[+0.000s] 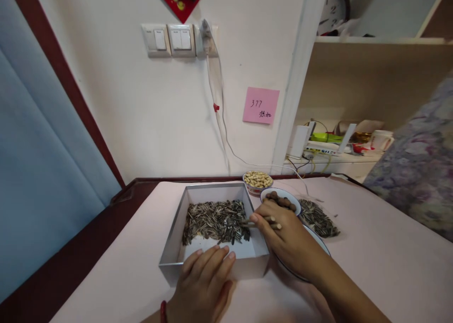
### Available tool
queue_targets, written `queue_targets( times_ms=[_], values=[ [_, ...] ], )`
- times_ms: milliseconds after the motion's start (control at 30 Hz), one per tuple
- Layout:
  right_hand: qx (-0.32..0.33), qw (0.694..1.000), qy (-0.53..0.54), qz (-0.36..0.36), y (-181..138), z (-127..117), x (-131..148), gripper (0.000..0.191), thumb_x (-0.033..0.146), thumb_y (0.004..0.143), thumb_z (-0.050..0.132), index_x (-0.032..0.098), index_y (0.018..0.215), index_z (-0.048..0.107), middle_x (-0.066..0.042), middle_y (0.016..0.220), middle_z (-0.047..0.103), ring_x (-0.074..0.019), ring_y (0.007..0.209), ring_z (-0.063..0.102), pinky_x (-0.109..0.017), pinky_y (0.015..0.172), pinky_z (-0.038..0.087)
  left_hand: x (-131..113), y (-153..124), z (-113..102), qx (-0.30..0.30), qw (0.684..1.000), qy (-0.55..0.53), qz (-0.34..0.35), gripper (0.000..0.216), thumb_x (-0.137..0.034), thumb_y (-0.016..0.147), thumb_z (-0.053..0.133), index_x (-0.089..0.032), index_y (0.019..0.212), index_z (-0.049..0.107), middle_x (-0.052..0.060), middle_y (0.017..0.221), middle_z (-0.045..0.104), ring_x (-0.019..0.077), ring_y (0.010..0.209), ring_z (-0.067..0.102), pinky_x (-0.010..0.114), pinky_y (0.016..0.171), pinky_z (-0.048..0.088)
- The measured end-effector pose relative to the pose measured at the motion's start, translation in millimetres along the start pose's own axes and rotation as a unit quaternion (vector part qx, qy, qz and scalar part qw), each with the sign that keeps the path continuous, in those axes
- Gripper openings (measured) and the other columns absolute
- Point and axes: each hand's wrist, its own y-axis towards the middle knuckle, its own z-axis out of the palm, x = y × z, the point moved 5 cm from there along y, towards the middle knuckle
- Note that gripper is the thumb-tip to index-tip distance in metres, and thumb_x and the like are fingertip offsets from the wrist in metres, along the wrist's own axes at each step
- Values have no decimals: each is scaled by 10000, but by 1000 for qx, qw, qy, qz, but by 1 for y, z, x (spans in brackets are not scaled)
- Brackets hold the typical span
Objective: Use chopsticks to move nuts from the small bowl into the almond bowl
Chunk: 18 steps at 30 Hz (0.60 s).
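My right hand (286,233) is closed around a pair of wooden chopsticks (276,226), whose tips reach down among striped sunflower seeds (214,219). The seeds lie in a square grey box (170,240), mostly toward its back, with part of the white floor bare at the front. My left hand (201,280) rests with outstretched fingers over the box's near wall, touching it. Partly hidden beneath my right hand and forearm is a white dish (320,242) with a dark rim; its contents cannot be made out.
Behind the right hand stand a bowl of peanuts (257,178) and a bowl of round brown nuts (281,201). More sunflower seeds (318,218) lie in a heap on the pink-covered table (382,261). A white cable (255,164) runs down from the wall socket to the table.
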Motion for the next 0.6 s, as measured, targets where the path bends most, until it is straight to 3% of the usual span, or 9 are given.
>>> queue_targets(
  times_ms=[333, 600],
  values=[
    [-70, 996, -23, -43, 0, -4, 7, 344, 366, 1065, 431, 213, 786, 562, -34, 825, 593, -203, 771, 546, -326, 720, 370, 2, -2, -5, 35, 999, -8, 24, 452, -395, 935, 635, -169, 1327, 622, 72, 1215, 734, 201, 1173, 614, 352, 1147, 291],
    [-101, 992, -46, -61, 0, 1, 1, 320, 324, 1063, 451, 218, 801, 600, -37, 844, 619, -209, 772, 578, -322, 711, 398, 3, 0, -7, -5, 1000, 12, 22, 342, -388, 986, 568, -190, 1245, 674, 36, 1147, 763, 164, 1106, 647, 311, 1172, 271]
  ],
)
